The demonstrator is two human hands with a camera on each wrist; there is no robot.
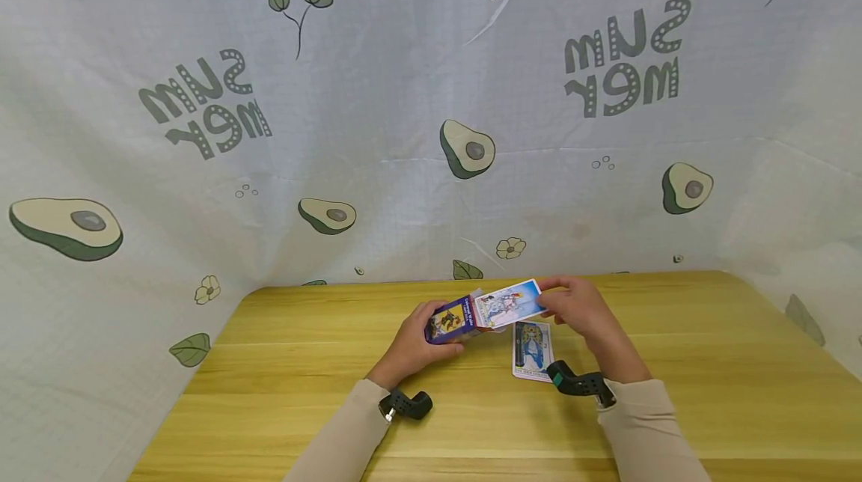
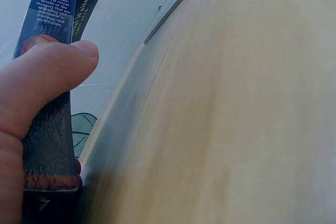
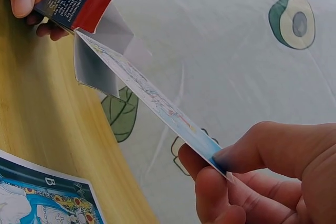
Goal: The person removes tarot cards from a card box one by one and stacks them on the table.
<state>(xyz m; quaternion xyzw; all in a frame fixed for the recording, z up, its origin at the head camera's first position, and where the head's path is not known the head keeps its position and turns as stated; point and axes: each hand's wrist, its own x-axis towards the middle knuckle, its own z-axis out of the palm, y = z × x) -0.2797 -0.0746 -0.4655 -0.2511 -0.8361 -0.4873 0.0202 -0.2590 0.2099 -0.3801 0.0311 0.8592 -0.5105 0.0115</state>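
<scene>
My left hand (image 1: 416, 341) grips a dark blue tarot card box (image 1: 450, 321), thumb on its near side and fingers behind. The box is tilted, its flaps open toward the right. Between thumb and fingers, my right hand (image 1: 578, 307) pinches the far end of a tarot card (image 1: 508, 304) with a blue picture. That card's other end is at the box's open mouth; in the right wrist view the card (image 3: 152, 98) slants from the flaps (image 3: 97, 69) down to my fingertips. Below it, another picture card (image 1: 532, 351) lies face up on the table. The box's inside is hidden.
The yellow wood-grain table (image 1: 303, 385) reaches back to a hanging white cloth (image 1: 377, 190) printed with avocados and lettering. A black wrist camera mount (image 1: 579, 381) sits on the right wrist, above the lying card's near corner; another mount (image 1: 407, 403) is on the left wrist.
</scene>
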